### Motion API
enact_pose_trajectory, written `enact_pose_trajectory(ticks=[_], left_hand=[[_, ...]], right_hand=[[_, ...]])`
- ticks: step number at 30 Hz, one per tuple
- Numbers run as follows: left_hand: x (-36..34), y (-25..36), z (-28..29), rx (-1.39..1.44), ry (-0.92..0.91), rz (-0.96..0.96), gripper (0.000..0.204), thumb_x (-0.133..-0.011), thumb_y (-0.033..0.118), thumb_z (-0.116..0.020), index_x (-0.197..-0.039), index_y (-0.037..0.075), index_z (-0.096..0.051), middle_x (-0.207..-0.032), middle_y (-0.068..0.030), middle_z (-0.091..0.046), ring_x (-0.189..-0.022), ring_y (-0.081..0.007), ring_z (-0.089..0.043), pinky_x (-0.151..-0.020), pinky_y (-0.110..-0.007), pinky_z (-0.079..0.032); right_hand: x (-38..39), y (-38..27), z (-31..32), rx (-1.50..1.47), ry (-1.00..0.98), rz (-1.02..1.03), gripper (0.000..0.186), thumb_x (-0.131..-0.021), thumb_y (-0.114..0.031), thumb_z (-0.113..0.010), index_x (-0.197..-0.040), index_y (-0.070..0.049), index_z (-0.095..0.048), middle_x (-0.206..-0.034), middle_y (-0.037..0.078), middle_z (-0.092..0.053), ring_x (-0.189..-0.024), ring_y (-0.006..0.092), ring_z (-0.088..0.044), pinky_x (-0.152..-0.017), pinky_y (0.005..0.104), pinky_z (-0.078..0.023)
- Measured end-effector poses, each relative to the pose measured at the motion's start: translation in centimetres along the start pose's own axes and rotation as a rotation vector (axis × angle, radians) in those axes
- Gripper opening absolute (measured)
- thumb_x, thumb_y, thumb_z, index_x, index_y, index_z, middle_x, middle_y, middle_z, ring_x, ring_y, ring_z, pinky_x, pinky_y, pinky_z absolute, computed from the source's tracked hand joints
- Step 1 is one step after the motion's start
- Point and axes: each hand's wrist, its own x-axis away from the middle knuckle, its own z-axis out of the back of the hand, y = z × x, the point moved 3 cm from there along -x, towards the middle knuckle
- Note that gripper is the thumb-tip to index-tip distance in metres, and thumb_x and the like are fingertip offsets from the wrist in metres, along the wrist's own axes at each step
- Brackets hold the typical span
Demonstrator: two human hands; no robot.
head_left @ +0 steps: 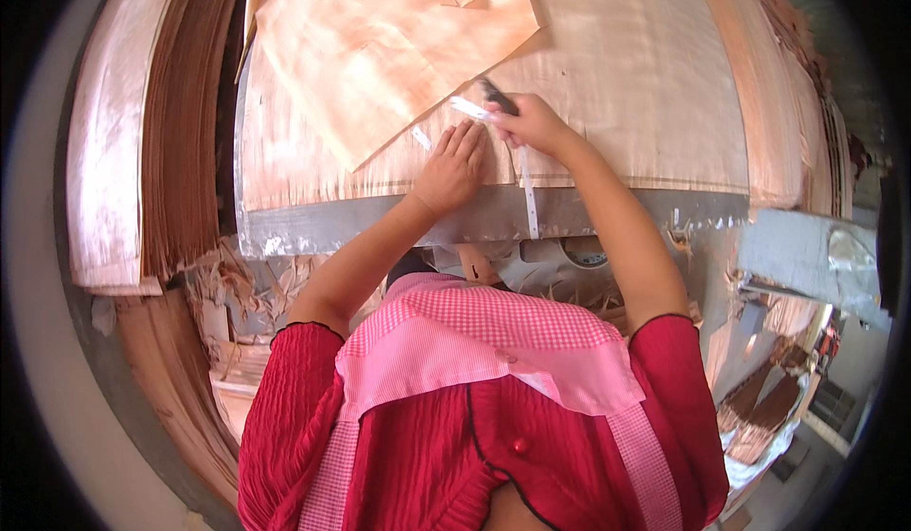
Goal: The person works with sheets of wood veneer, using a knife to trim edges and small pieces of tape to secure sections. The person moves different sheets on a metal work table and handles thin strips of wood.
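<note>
My left hand (453, 167) lies flat with fingers stretched on a pale wood veneer sheet (645, 94), below a loose peach veneer piece (370, 66) with a pointed lower corner. Just to its right my right hand (531, 125) grips a black tool (499, 97), blurred at its tip. A white perforated strip (529, 204) hangs from under that hand across the grey front edge (361, 223) of the work surface. Another short white strip (472, 108) crosses near the tool, and a small white piece (421, 138) lies beside my left fingers.
A tall stack of veneer sheets (109, 151) stands at the left, and more layered veneer (797, 123) at the right. A grey ledge (797, 251) juts out below that. Torn veneer scraps (228, 294) lie beneath the work surface.
</note>
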Motion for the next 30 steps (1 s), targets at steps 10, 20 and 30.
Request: enact_pose_trajectory(ticks=[10,20,30], left_hand=[[-1.1,1.8,1.0,-0.087,0.005,0.104,0.042,-0.076,0.018,-0.052,-0.113,-0.002,-0.046,-0.125,-0.0151,-0.04,-0.117,-0.0338,-0.036,-0.1,-0.043,-0.028],[-4.7,4.0,1.0,-0.242,-0.179,0.394,0.042,-0.076,0.014,-0.048,-0.117,0.006,-0.047,-0.114,-0.0112,-0.048,-0.108,-0.0267,-0.047,-0.092,-0.051,-0.034],[2.5,1.9,2.0,0.182,0.119,0.21,0.041,-0.072,0.017,-0.059,-0.113,0.014,-0.054,-0.118,-0.0091,-0.048,-0.113,-0.029,-0.042,-0.096,-0.041,-0.031]], right_hand=[[-3.3,3.6,2.0,0.26,-0.002,-0.227,0.016,-0.076,-0.013,-0.054,-0.067,0.001,-0.055,-0.054,0.008,-0.055,-0.037,0.0137,-0.047,-0.035,0.028,-0.037],[-1.2,4.7,2.2,0.3,0.262,-0.279,0.021,-0.077,-0.019,-0.06,-0.072,0.001,-0.061,-0.057,0.01,-0.06,-0.045,0.0183,-0.056,-0.045,0.0302,-0.044],[9.8,5.1,3.0,-0.275,0.001,-0.072,0.026,-0.085,-0.015,-0.051,-0.103,0.004,-0.053,-0.08,0.009,-0.062,-0.067,0.0116,-0.055,-0.065,0.025,-0.045]])
